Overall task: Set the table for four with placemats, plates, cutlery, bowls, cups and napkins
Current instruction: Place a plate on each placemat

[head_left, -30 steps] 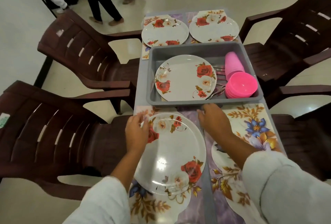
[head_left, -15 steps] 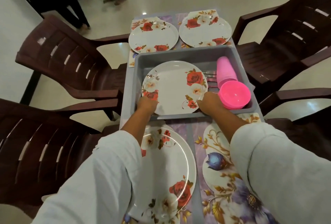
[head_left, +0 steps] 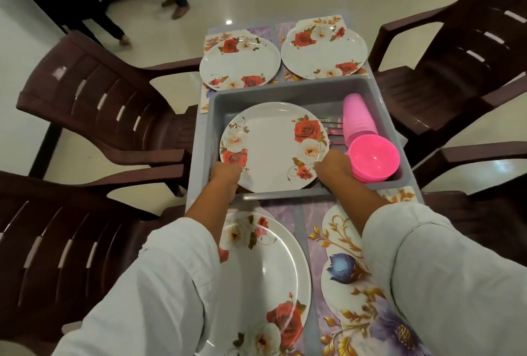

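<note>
- Our left hand [head_left: 225, 174] and right hand [head_left: 332, 166] each close on the near rim of the white round rose-printed plate [head_left: 272, 146], one at each side.
- That plate lies in the grey plastic tub [head_left: 299, 92], mid-table.
- Just beside it in the tub: stacked pink plastic bowls [head_left: 373, 157], stacked pink cups [head_left: 358, 117], metal forks [head_left: 330, 122].
- Three matching plates sit on floral placemats; the near right placemat [head_left: 342, 244] is bare.

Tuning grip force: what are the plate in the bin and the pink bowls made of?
Floral plate: likely melamine, glossy, thin rim, printed roses; ceramic not excluded. Pink bowls: plastic, smooth, slightly translucent, nested. Grey bin: matte moulded plastic.
</note>
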